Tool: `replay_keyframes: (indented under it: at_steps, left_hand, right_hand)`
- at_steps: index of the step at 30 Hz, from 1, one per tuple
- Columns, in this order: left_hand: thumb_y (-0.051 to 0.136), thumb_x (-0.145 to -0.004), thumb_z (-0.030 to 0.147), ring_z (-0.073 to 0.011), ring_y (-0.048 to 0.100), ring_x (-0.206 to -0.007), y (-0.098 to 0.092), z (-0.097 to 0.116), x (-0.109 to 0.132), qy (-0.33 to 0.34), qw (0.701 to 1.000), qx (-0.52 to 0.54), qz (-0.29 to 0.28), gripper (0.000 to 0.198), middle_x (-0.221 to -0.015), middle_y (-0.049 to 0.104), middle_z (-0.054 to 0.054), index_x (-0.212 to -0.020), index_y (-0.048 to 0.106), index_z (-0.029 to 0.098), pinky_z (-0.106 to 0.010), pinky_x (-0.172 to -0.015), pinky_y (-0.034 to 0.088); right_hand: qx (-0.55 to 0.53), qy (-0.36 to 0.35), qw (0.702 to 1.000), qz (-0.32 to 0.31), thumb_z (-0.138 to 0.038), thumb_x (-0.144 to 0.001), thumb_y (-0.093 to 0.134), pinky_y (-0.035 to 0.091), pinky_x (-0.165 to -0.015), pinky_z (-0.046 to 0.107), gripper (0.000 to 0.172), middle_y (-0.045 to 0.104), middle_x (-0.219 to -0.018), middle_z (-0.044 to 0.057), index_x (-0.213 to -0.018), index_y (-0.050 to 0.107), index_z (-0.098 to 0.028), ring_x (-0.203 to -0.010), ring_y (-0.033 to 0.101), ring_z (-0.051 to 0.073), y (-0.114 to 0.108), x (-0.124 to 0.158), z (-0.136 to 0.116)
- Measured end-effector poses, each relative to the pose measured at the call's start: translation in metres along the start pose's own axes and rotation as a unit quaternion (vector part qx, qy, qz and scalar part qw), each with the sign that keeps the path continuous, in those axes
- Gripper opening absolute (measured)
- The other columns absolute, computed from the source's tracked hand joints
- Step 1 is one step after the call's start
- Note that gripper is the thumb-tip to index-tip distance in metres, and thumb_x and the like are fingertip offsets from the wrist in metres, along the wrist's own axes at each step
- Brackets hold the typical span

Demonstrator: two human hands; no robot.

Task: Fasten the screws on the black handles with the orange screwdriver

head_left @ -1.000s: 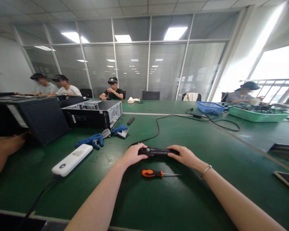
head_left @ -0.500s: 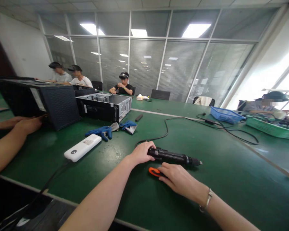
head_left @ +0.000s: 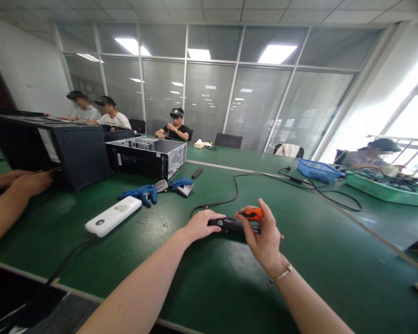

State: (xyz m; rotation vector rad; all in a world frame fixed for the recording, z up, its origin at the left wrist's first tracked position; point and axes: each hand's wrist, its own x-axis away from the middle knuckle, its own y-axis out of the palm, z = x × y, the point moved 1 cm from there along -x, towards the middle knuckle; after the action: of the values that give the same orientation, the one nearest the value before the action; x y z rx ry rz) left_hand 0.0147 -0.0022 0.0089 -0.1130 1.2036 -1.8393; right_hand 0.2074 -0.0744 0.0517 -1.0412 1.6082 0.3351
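Note:
A black electric screwdriver lies on the green table, its tip to the right. My left hand is closed around its rear end, fingers and thumb on either side. Just above the screwdriver's front part, my right hand pinches a small orange-and-black tool. The fingers cover part of that tool, so its exact kind cannot be told. My right hand also hides much of the screwdriver's front end. A black cable runs back from the screwdriver's rear.
To the left lie a white power bank-like box and blue gloves. Behind them stand computer cases. Another person's hand reaches into the nearest case. Blue and green baskets stand at right.
My right hand has lifted the orange-and-black tool off the table and raised it over the electric screwdriver, with the palm turned. My left hand stays on the screwdriver. The view shifted slightly.

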Motion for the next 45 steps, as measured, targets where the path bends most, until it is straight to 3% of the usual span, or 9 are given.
replay_keyframes:
  at_steps: [2, 13, 23, 28, 34, 39, 41, 45]
  left_hand:
    - [0.070, -0.077, 0.027, -0.0203, 0.060, -0.102, 0.001, 0.000, -0.001, -0.001, 1.000, -0.005, -0.004, 0.047, -0.110, 0.067, -0.002, -0.123, 0.060, 0.028, -0.029, -0.093, 0.041]
    - [0.071, -0.076, 0.029, -0.0201, 0.061, -0.101, 0.000, -0.002, 0.001, 0.003, 1.000, 0.001, -0.004, 0.047, -0.110, 0.068, -0.002, -0.122, 0.061, 0.028, -0.027, -0.092, 0.043]
    - [0.069, -0.077, 0.029, -0.0199, 0.062, -0.100, -0.002, 0.001, 0.001, -0.009, 1.000, 0.011, -0.008, 0.047, -0.107, 0.069, -0.001, -0.123, 0.060, 0.028, -0.027, -0.090, 0.044]
    - [0.069, -0.078, 0.027, -0.0203, 0.061, -0.104, -0.003, 0.005, 0.003, -0.005, 1.000, 0.018, -0.003, 0.046, -0.112, 0.067, -0.002, -0.123, 0.060, 0.026, -0.028, -0.093, 0.042]
    - [0.064, -0.082, 0.026, -0.0193, 0.062, -0.099, -0.006, 0.012, 0.003, 0.009, 1.000, 0.012, -0.004, 0.035, -0.108, 0.068, -0.001, -0.116, 0.063, 0.025, -0.027, -0.089, 0.044]
    - [0.064, -0.081, 0.025, -0.0200, 0.059, -0.103, -0.009, 0.016, 0.003, 0.001, 1.000, -0.004, -0.017, 0.037, -0.114, 0.066, -0.002, -0.118, 0.062, 0.024, -0.029, -0.093, 0.042]
    - [0.062, -0.082, 0.025, -0.0207, 0.059, -0.103, -0.011, 0.019, 0.003, -0.013, 1.000, -0.013, -0.019, 0.036, -0.113, 0.066, -0.003, -0.118, 0.061, 0.024, -0.031, -0.093, 0.042]
    - [0.063, -0.080, 0.024, -0.0209, 0.059, -0.099, -0.015, 0.025, 0.002, -0.024, 0.999, -0.015, -0.030, 0.037, -0.108, 0.067, -0.003, -0.117, 0.062, 0.024, -0.031, -0.092, 0.043]
  right_hand:
    - [-0.006, -0.019, 1.000, 0.000, -0.023, -0.086, 0.059, 0.057, -0.077, 0.037, 0.060, 0.068, -0.095, 0.006, -0.139, 0.031, -0.023, -0.083, 0.067, 0.019, 0.004, 0.007, 0.007]
    - [-0.005, 0.014, 1.000, -0.006, -0.025, -0.087, 0.059, 0.055, -0.081, 0.042, 0.060, 0.066, -0.096, 0.008, -0.139, 0.031, -0.020, -0.083, 0.066, 0.020, 0.011, 0.014, 0.015]
    - [0.068, -0.087, 0.993, -0.051, -0.025, -0.088, 0.054, 0.057, -0.069, 0.036, 0.051, 0.066, -0.096, 0.010, -0.135, 0.037, -0.018, -0.078, 0.067, 0.021, 0.006, 0.013, 0.006]
    - [0.055, -0.142, 0.985, -0.078, -0.017, -0.088, 0.053, 0.057, -0.075, 0.036, 0.046, 0.065, -0.105, 0.011, -0.132, 0.040, -0.020, -0.089, 0.065, 0.021, 0.008, 0.009, -0.003]
    - [0.003, -0.161, 0.976, -0.146, -0.011, -0.088, 0.045, 0.055, -0.083, 0.039, 0.046, 0.062, -0.110, 0.012, -0.133, 0.038, -0.018, -0.099, 0.062, 0.021, 0.006, 0.004, -0.024]
    - [0.032, -0.139, 0.986, -0.086, -0.019, -0.087, 0.054, 0.056, -0.072, 0.034, 0.036, 0.061, -0.102, 0.010, -0.123, 0.052, -0.023, -0.087, 0.063, 0.020, 0.008, 0.008, -0.017]
    - [0.027, -0.122, 0.990, -0.070, -0.016, -0.089, 0.051, 0.057, -0.072, 0.032, 0.041, 0.060, -0.101, 0.009, -0.128, 0.049, -0.025, -0.086, 0.063, 0.019, 0.008, 0.010, -0.012]
    - [0.011, -0.121, 0.990, -0.077, -0.011, -0.091, 0.043, 0.056, -0.085, 0.035, 0.054, 0.059, -0.117, 0.013, -0.142, 0.033, -0.023, -0.104, 0.060, 0.021, 0.007, 0.010, -0.014]
